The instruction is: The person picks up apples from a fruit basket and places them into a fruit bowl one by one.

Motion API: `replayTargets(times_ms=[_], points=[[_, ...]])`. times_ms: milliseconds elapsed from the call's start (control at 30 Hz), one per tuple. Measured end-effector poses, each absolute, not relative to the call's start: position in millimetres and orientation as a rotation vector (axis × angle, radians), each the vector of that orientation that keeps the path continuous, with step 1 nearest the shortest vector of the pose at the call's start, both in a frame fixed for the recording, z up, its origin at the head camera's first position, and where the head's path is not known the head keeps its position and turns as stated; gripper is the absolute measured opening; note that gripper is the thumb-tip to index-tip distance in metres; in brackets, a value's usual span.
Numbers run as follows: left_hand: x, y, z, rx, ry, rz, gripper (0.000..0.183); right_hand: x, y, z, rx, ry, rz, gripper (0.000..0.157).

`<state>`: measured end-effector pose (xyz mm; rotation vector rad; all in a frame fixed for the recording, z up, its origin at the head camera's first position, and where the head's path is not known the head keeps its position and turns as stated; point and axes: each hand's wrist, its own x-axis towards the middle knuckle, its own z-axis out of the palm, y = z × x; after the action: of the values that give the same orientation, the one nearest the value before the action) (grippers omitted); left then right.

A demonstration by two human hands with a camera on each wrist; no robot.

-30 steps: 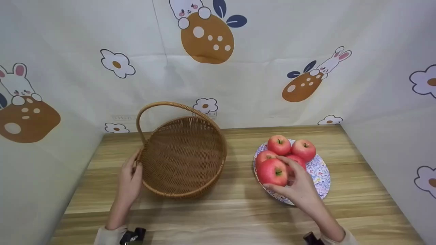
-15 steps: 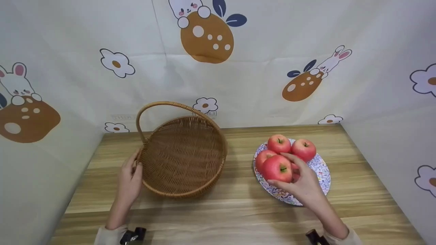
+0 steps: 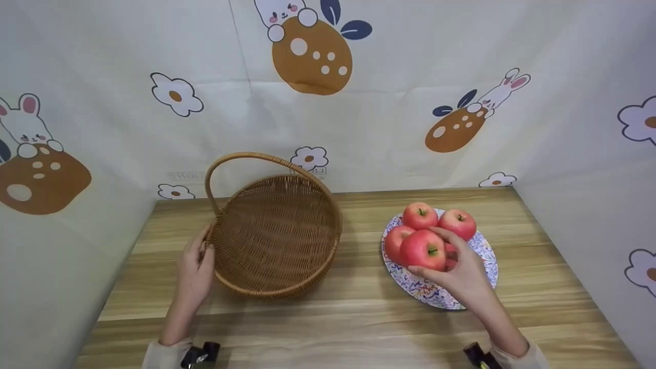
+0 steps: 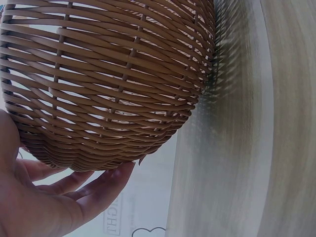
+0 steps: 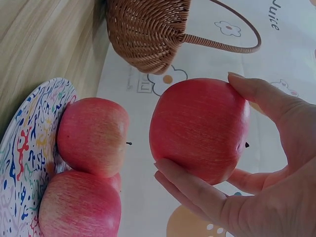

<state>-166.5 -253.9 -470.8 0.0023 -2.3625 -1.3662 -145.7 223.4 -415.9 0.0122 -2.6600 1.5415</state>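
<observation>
My right hand [image 3: 461,271] grips a red apple [image 3: 423,249] between thumb and fingers, above a patterned plate [image 3: 484,256]. In the right wrist view that apple [image 5: 200,128] is lifted clear of the other apples [image 5: 91,136]. Several red apples [image 3: 420,216] rest on the plate, one mostly hidden behind the right hand. At the left, a brown wicker basket [image 3: 277,236] with an arched handle stands with nothing visible inside. My left hand [image 3: 196,266] holds the left side of its rim. The left wrist view shows the fingers [image 4: 101,192] against the woven wall.
The wood-grain table [image 3: 353,328] runs under both things, with bare surface between basket and plate. A printed cloth [image 3: 384,118] with rabbits and flowers hangs behind and along both sides. The basket handle [image 3: 251,155] arches up near the back cloth.
My right hand has shifted slightly right and away from me with the apple, uncovering more of the apple beside it on the plate. My left hand and the basket have stayed put.
</observation>
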Motion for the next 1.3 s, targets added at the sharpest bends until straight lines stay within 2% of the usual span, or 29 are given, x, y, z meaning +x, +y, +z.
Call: replayTargets(times_ms=[833,1300], points=[[-167.4,-253.6,-469.5,0.010,-2.364,-1.381,0.049,-156.3,243.2,-416.2,-0.015,-2.615,1.559,0.085],[-167.7,-253.6,-470.3,0.001,-2.355,-1.376,0.049,-163.4,255.9,-416.6,-0.105,-2.700,1.542,0.090]])
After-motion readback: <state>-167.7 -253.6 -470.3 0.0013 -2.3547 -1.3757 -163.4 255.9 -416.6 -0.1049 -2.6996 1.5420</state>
